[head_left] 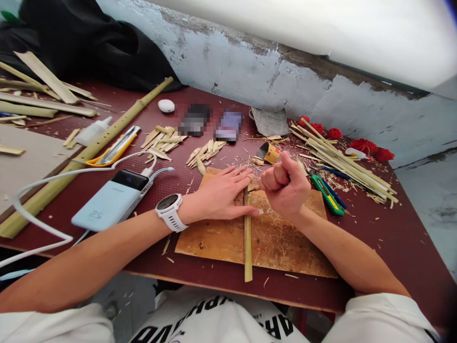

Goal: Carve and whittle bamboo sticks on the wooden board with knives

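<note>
A split bamboo strip (248, 252) lies lengthwise on a worn wooden board (214, 243), its near end jutting past the board's front edge. My left hand (219, 195) rests flat over the strip with fingers stretched out, the thumb lying across it and pressing it down. Closed in a fist just right of the strip, my right hand (285, 186) grips a thin tool whose narrow dark tip (254, 189) touches or nearly touches the strip. Most of that tool is hidden by my fingers. My left wrist wears a white watch (169, 209).
Left: a power bank (110, 200) with white cables, a yellow utility knife (116, 148) and a long bamboo pole with holes (124, 119). Right: a green cutter (326, 194), thin bamboo sticks (346, 157) and red flowers (364, 145). Behind: bamboo pieces (205, 152) and two phones (228, 126).
</note>
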Tool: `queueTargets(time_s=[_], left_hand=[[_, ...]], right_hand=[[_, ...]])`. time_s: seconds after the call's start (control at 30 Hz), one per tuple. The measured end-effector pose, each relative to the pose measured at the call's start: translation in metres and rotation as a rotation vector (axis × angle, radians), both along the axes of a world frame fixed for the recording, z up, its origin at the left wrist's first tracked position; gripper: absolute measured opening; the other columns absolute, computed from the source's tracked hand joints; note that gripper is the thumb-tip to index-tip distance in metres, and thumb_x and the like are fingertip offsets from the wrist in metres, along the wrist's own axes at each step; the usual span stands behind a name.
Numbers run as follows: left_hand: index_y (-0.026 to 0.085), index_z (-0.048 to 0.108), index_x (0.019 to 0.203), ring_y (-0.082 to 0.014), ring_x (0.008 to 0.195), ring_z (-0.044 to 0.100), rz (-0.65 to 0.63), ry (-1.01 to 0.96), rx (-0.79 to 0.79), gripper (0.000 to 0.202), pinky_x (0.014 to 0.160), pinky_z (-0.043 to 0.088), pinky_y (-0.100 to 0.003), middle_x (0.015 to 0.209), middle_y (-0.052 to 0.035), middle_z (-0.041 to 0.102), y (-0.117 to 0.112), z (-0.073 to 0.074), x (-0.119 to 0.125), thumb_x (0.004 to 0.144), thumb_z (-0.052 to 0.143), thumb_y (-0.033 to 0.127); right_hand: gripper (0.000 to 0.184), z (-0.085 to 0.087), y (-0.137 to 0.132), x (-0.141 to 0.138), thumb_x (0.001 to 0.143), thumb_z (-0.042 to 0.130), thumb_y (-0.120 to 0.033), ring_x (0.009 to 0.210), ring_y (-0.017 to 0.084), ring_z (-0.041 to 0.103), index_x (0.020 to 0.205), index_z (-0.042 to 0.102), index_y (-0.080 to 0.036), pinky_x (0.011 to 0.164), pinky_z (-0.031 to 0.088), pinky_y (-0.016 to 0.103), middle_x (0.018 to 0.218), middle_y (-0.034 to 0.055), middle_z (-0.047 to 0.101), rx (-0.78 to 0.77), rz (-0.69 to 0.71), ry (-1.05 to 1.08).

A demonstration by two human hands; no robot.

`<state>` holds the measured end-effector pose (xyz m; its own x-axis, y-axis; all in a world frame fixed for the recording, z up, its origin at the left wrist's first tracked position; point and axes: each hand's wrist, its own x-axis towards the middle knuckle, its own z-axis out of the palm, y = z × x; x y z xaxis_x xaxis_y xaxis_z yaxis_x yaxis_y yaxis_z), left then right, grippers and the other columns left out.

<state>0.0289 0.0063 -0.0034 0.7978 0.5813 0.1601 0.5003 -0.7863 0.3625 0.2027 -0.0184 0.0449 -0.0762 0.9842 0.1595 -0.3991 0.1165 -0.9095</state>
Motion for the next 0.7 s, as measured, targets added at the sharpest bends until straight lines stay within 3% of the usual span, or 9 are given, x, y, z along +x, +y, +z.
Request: queueTargets(time_s=[0.23, 0.33, 0.43, 0.5, 0.6, 0.7], left_hand=[[0.008, 0.046, 0.154, -0.0384, 0.159, 0.031, -0.011, -0.024, -0.067, 0.097, 0.132, 0.023, -0.056, 0.166, -0.0255, 0.037, 0.002, -0.002, -0.002, 0.091, 0.057, 0.081], [0.007, 0.045, 0.154, -0.0354, 0.157, 0.036, -0.002, -0.241, -0.180, 0.086, 0.132, 0.028, -0.053, 0.165, -0.0248, 0.040, 0.000, 0.005, -0.002, 0.098, 0.057, 0.070], [0.018, 0.053, 0.149, -0.0252, 0.142, 0.057, 0.071, -0.655, -0.332, 0.053, 0.121, 0.046, -0.042, 0.153, -0.0153, 0.059, -0.003, 0.027, 0.007, 0.108, 0.051, 0.051], [0.017, 0.062, 0.134, -0.0226, 0.127, 0.068, 0.065, -0.906, -0.404, 0.040, 0.110, 0.054, -0.037, 0.136, -0.0138, 0.071, -0.003, 0.048, 0.019, 0.109, 0.051, 0.047], [0.015, 0.070, 0.115, -0.0180, 0.108, 0.073, 0.030, -0.945, -0.431, 0.037, 0.092, 0.057, -0.026, 0.113, -0.0092, 0.077, 0.002, 0.075, 0.045, 0.103, 0.062, 0.049], [0.015, 0.075, 0.100, -0.0142, 0.091, 0.073, -0.118, -0.875, -0.531, 0.034, 0.074, 0.054, -0.022, 0.099, -0.0050, 0.078, 0.010, 0.089, 0.072, 0.102, 0.064, 0.047]], right_hand=[[0.071, -0.002, -0.002, -0.001, 0.095, 0.062, -0.052, 0.041, 0.007, 0.011, 0.052, 0.015, -0.022, 0.047, 0.016, 0.029, 0.045, -0.0081, 0.010, 0.026, 0.036, -0.021], [0.067, -0.005, -0.002, 0.002, 0.096, 0.060, -0.048, 0.041, 0.007, 0.012, 0.053, 0.016, -0.022, 0.046, 0.017, 0.029, 0.045, -0.0083, 0.012, 0.020, 0.036, 0.010], [0.065, -0.008, -0.002, 0.004, 0.095, 0.060, -0.049, 0.041, 0.007, 0.013, 0.053, 0.016, -0.023, 0.046, 0.019, 0.028, 0.044, -0.0085, 0.014, 0.012, 0.017, 0.000], [0.064, -0.010, -0.002, 0.005, 0.094, 0.059, -0.048, 0.041, 0.007, 0.014, 0.054, 0.017, -0.023, 0.046, 0.020, 0.027, 0.044, -0.0083, 0.016, 0.016, 0.006, -0.010], [0.060, -0.014, -0.002, 0.004, 0.089, 0.061, -0.046, 0.042, 0.007, 0.018, 0.055, 0.018, -0.023, 0.046, 0.021, 0.026, 0.046, -0.0076, 0.018, 0.047, -0.060, -0.026], [0.057, -0.020, -0.001, 0.007, 0.086, 0.064, -0.051, 0.045, 0.008, 0.025, 0.058, 0.022, -0.024, 0.046, 0.025, 0.026, 0.049, -0.0069, 0.023, 0.033, -0.152, -0.081]])
